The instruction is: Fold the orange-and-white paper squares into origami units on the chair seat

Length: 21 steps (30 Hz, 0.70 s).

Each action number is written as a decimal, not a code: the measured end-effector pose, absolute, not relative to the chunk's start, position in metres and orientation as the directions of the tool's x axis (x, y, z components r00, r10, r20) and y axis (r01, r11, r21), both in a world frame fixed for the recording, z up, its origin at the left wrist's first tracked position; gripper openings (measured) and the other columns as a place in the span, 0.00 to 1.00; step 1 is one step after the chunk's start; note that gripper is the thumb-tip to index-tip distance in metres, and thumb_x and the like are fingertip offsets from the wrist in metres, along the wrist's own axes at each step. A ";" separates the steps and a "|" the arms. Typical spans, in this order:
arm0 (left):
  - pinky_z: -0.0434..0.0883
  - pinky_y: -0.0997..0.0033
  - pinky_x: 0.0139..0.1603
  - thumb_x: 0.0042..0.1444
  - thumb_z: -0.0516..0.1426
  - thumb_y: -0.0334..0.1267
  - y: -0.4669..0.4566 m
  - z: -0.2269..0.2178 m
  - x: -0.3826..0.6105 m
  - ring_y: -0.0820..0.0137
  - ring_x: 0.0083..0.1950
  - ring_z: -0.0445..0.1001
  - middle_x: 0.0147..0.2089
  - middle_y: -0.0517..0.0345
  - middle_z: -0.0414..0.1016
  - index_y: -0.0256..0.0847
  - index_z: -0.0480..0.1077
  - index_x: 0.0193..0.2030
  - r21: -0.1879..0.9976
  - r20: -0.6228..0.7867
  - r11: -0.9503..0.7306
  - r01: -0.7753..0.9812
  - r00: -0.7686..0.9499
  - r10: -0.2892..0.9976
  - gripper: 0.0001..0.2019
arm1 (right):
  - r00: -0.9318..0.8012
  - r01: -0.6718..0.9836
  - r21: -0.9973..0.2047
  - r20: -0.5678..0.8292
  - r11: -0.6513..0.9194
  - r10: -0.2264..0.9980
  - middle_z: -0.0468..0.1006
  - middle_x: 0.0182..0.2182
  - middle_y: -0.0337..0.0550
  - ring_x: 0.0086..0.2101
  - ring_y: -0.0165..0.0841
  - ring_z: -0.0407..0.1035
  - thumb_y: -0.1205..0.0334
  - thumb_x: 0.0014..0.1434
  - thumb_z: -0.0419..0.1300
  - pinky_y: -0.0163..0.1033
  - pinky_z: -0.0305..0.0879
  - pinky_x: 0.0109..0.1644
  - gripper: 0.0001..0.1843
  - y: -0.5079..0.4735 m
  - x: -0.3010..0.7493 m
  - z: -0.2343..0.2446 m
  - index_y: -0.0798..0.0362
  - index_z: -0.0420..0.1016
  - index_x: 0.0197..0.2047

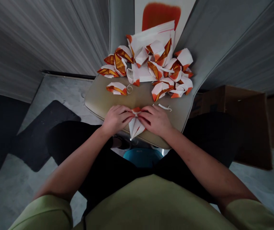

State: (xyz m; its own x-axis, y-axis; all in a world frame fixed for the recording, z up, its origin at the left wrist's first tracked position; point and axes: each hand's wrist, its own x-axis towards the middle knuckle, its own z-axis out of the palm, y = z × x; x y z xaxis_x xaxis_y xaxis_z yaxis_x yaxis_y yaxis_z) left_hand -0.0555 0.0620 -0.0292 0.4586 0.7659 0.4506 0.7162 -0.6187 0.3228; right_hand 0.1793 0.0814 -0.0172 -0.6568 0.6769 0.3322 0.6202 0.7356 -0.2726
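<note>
Both my hands hold one piece of folded paper over the chair seat's front edge. It is white with orange-red patches, its pointed end toward me. My left hand pinches its left side near the top fold, and my right hand pinches the right side. The fingertips of the two hands are close together and cover part of the fold. Just beyond lies a folded paper ingot, white outside with gold and orange inside. A thin white paper strip lies by my right hand, and a small paper curl sits farther off.
Several more paper ingots are heaped on the chair seat, partly on a stack of white paper sheets. An orange-printed sheet leans behind. Below right stands an open cardboard box; a dark mat lies on the floor at left.
</note>
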 end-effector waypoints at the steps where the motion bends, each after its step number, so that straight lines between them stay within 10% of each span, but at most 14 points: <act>1: 0.69 0.63 0.45 0.69 0.58 0.42 0.061 -0.030 -0.056 0.67 0.45 0.79 0.43 0.57 0.83 0.46 0.81 0.40 0.325 0.455 -0.621 0.713 0.458 0.764 0.10 | -0.657 0.615 -0.277 0.337 0.738 0.674 0.82 0.46 0.47 0.41 0.39 0.71 0.55 0.72 0.56 0.47 0.68 0.48 0.16 0.082 0.180 -0.017 0.50 0.85 0.47; 21: 0.71 0.56 0.52 0.65 0.57 0.41 0.037 -0.030 -0.056 0.60 0.52 0.78 0.53 0.49 0.82 0.44 0.80 0.45 0.322 0.414 -0.565 0.759 0.424 0.806 0.10 | -0.692 0.569 -0.332 0.301 0.752 0.656 0.78 0.57 0.50 0.49 0.43 0.72 0.55 0.71 0.57 0.52 0.69 0.55 0.16 0.076 0.188 -0.018 0.49 0.86 0.46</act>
State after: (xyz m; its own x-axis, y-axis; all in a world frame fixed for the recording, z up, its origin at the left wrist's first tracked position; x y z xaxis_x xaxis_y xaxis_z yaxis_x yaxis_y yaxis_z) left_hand -0.0562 0.0372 -0.0301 0.4242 0.8056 0.4136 0.7593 -0.5653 0.3222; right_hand 0.1878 0.0765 -0.0177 -0.6921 0.6561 0.3010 0.5689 0.7524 -0.3321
